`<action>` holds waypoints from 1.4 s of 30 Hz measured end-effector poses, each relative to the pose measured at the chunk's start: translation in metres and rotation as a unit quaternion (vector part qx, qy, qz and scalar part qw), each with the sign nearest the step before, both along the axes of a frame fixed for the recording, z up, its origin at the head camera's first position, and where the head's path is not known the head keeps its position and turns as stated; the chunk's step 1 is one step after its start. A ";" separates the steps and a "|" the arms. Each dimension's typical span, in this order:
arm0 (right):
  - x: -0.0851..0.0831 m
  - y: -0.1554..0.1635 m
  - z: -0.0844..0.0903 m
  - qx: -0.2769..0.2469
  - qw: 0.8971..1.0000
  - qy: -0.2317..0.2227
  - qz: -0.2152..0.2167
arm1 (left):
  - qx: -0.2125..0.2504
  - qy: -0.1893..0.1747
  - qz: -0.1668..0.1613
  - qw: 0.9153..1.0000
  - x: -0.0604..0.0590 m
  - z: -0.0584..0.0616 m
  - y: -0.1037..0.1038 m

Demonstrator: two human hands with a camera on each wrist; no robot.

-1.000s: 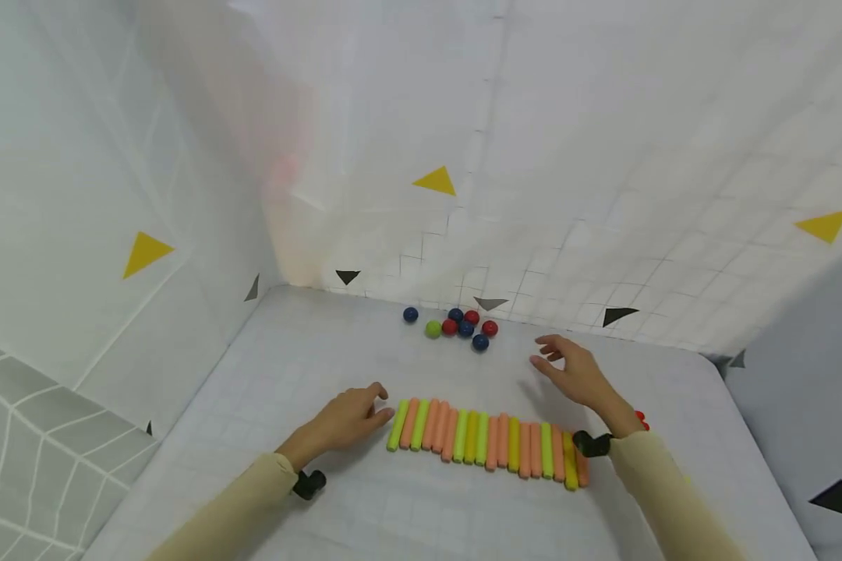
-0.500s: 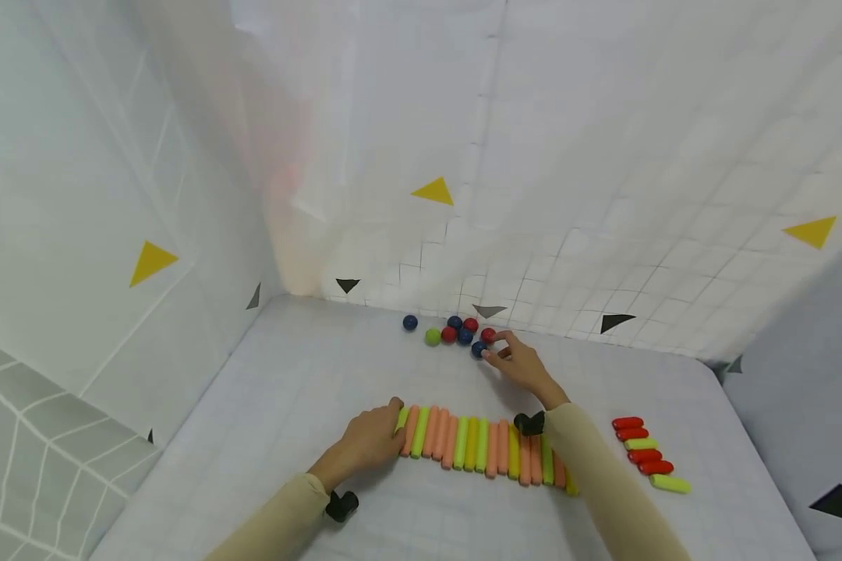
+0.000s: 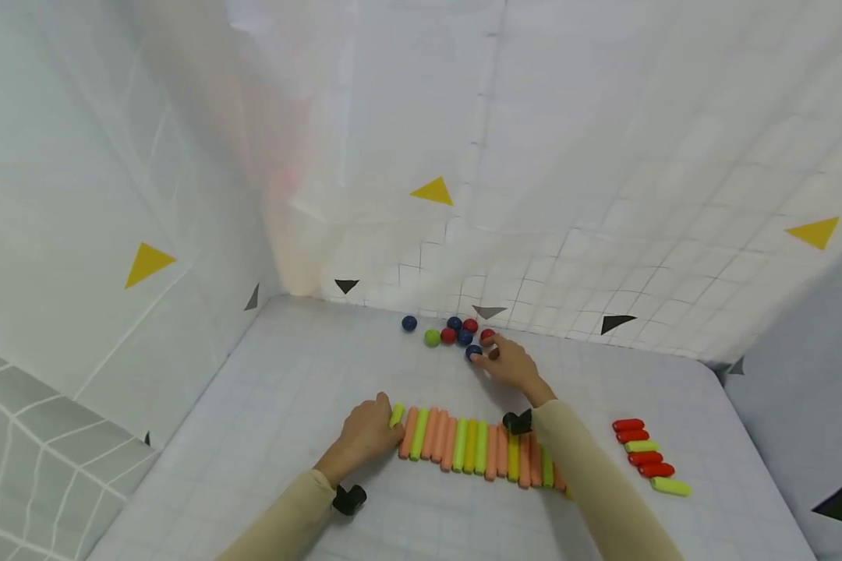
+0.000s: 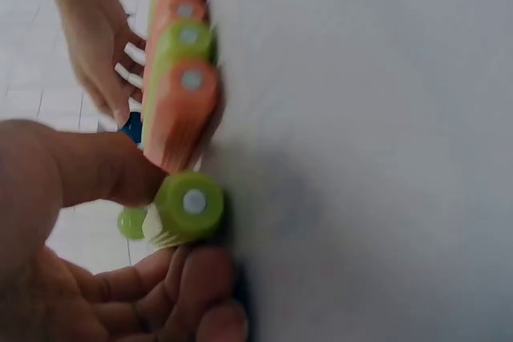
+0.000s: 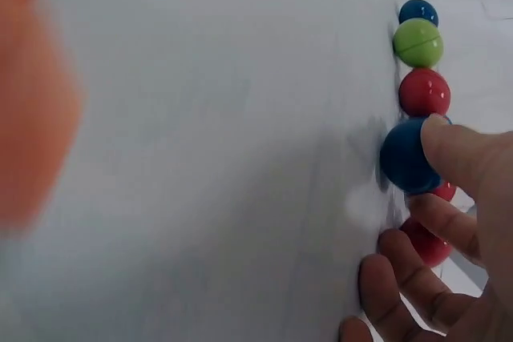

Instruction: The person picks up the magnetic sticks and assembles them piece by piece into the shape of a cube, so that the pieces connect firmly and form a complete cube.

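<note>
Nearest, two pale sleeves [image 3: 281,520] reach in over a whitish tabletop [image 3: 274,366], each wrist bearing a small black device [image 3: 349,500]. The left hand [image 3: 366,430] has its grip around a yellow-green stick [image 4: 192,203], thumb on one side and fingers on the other, at the left end of a row of sticks [image 3: 458,446] in orange, yellow and yellow-green. The right forearm crosses above the other end of that row, hiding part of it. Off to the right, well apart, lies a slanting line of short pieces [image 3: 651,470], four red and two yellow-green. Beyond the row, the right hand [image 3: 515,365] has its grip on a blue ball [image 5: 407,156], pinched between thumb and finger; whether it touches the tabletop I cannot tell. A red ball [image 3: 487,335] sits just beside those fingers. Near it are more red and blue balls, a green ball [image 3: 431,337] at their left and a lone blue one farther left. Behind rises a pale wall [image 3: 575,156] with yellow and dark triangles.
</note>
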State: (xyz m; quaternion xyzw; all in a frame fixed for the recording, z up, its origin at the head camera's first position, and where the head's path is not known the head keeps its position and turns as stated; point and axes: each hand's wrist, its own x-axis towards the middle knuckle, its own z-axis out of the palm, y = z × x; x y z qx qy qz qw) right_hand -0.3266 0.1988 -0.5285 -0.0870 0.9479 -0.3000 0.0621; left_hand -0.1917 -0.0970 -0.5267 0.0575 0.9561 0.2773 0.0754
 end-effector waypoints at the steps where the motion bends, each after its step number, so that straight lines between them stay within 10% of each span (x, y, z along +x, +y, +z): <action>1: 0.000 -0.002 0.000 0.000 1.000 0.002 0.005 | 0.008 -0.011 -0.002 1.000 -0.004 0.000 -0.003; 6: -0.003 -0.007 0.001 0.004 1.000 0.002 0.024 | 0.114 -0.078 -0.017 0.990 -0.027 -0.002 -0.020; 12: -0.003 -0.003 0.000 -0.045 0.996 -0.060 0.037 | 0.289 -0.146 -0.034 0.945 -0.053 -0.016 -0.032; 17: -0.002 -0.014 -0.003 -0.107 0.985 -0.119 0.068 | 0.326 -0.186 -0.032 0.926 -0.072 -0.024 -0.031; 27: -0.008 -0.045 -0.003 -0.123 0.981 -0.116 0.091 | 0.307 -0.192 -0.059 0.930 -0.106 -0.024 -0.009; 42: -0.016 -0.057 -0.008 -0.072 0.988 -0.063 0.124 | 0.298 -0.167 -0.049 0.939 -0.109 -0.026 0.003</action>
